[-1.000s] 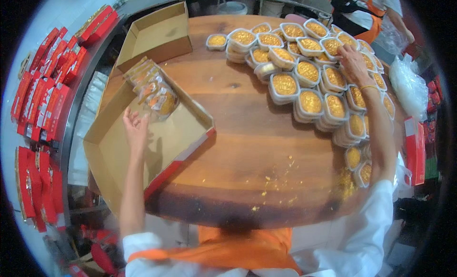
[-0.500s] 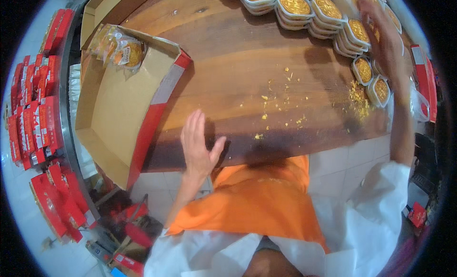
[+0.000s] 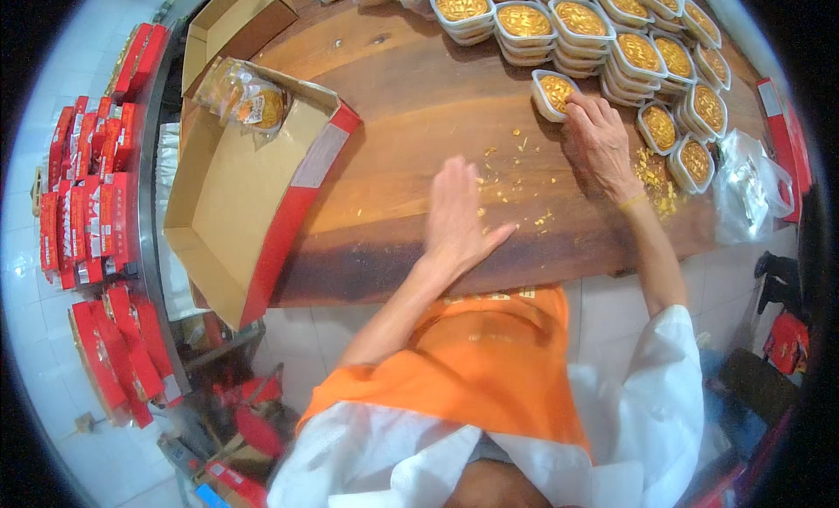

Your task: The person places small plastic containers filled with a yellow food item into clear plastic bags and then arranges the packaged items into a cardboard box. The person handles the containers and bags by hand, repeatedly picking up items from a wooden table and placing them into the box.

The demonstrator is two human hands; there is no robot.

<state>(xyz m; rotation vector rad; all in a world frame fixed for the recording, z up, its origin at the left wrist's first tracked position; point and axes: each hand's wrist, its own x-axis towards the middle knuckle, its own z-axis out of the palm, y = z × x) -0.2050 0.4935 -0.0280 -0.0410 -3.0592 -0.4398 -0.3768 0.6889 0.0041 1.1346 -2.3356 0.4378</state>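
With its fingers closed on the near edge, my right hand [image 3: 601,150] holds a mooncake in a clear plastic tray [image 3: 554,95], in front of the stacks. My left hand [image 3: 459,215] is open over the near part of the wooden table [image 3: 393,158], fingers stretched and thumb apart, a little blurred. Nothing is in it. Behind my right hand stand several stacks of golden mooncakes in plastic trays [image 3: 580,20]. Two single trays, one of them a mooncake tray [image 3: 695,163], sit to its right.
An open cardboard box with red sides [image 3: 236,185] stands at left, wrapped mooncakes [image 3: 262,106] in its far corner. Yellow crumbs [image 3: 657,180] lie on the table. A clear plastic bag [image 3: 747,189] rests at the right edge. Red boxes [image 3: 87,185] are stacked at far left.
My right hand has come back left from the far right stacks and now grips a trayed mooncake. My left hand has moved right and slightly away from me.
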